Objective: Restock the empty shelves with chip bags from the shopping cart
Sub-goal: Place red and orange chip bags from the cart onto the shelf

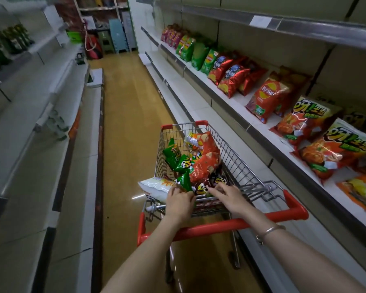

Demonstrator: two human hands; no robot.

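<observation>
Red plastic cart handle (pixel 220 226) nearest, both forearms over it, silver bracelet (pixel 270 230) on right wrist. Left grip (pixel 179 199): fingers bent over end of white chip bag (pixel 154 186) hanging over cart's left rim; cannot tell if clamped. Right grip (pixel 228 196): fingers spread, touching dark brown chip bag (pixel 201 188). Silver wire shopping cart (pixel 230 153) also holds big orange-red chip bag (pixel 203 163) and green chip bags (pixel 178 159). White metal shelf (pixel 241 100) right of cart: orange cartoon bags (pixel 330 153), red foil bags (pixel 230 79), green shelf bags (pixel 199 53) farther.
</observation>
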